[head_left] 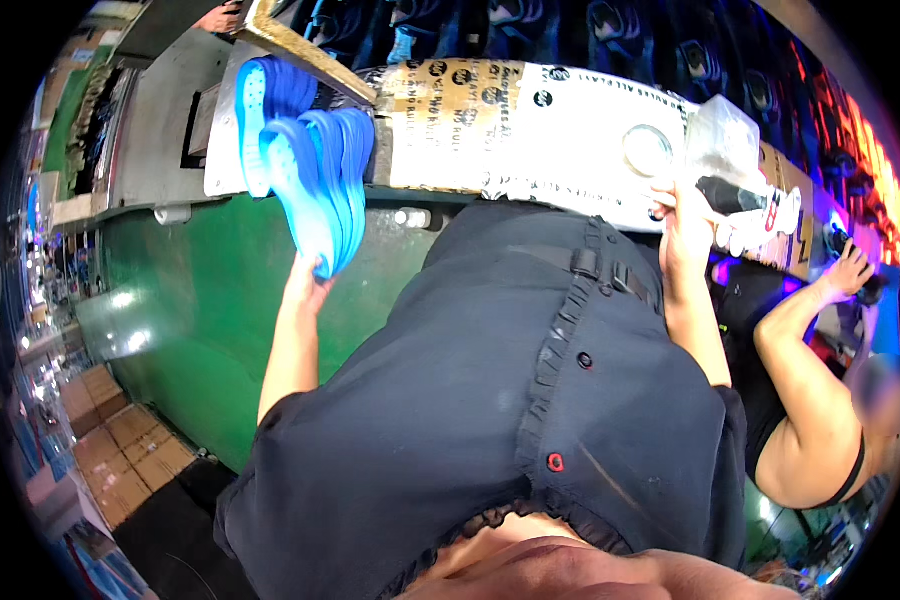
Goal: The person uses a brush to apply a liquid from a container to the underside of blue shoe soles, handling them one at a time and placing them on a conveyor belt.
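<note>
At the left, my left hand point(310, 284) is closed on the lower end of a stack of bright blue shoe soles point(315, 200). The stack stands tilted over the bench edge, its upper end against more blue soles point(258, 120) on the bench. My right hand point(685, 222) is at the bench's front edge with its fingers curled. Something thin seems to be in those fingers, but I cannot make out what. Just beyond them are a round clear dish point(648, 150) and a translucent plastic container point(722, 138). A dark bottle point(730, 196) lies beside that hand.
Printed white and brown cardboard point(450, 125) covers the bench. Behind it runs a rack of dark shoes point(620, 35). A wooden-edged frame point(310, 60) juts in above the soles. A co-worker's arm point(805, 370) reaches in at the right. Cardboard boxes point(130, 455) stand lower left on the green floor.
</note>
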Demonstrator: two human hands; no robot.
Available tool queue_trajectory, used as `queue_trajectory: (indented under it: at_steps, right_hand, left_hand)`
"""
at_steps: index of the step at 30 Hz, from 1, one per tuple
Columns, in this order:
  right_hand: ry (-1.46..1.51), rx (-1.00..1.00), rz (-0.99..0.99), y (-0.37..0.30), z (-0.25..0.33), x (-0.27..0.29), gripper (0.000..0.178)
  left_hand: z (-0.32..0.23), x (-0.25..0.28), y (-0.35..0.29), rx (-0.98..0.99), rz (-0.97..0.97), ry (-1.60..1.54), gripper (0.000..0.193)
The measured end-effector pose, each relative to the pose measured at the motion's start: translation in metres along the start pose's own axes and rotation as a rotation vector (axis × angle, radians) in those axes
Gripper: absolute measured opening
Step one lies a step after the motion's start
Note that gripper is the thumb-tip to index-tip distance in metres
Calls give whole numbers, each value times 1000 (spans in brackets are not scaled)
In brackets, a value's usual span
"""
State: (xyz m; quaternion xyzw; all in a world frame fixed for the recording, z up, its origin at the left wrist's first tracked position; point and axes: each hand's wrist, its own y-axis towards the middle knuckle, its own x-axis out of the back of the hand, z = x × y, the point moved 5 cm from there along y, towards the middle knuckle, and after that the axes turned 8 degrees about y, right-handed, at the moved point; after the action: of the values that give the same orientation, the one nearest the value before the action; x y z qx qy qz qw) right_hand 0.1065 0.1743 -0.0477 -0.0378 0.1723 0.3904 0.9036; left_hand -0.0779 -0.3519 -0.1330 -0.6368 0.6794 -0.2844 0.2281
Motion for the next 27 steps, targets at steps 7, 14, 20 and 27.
queue_trajectory:
  at_steps: [7, 14, 20, 27]
  right_hand:
    - [-65, -56, 44, 7, 2, -16, 26]
    - [-108, -7, -19, -4, 13, 1, 29]
    - [-87, -14, -132, -10, 17, 18, 33]
    - [-124, -37, -38, -1, 16, 9, 28]
  left_hand:
    - [16, -106, -43, -42, 404, -109, 78]
    - [-37, -233, -23, -43, 393, -64, 65]
    - [-37, -238, -11, 5, 457, 40, 60]
    - [-69, -228, 14, -404, 275, 673, 55]
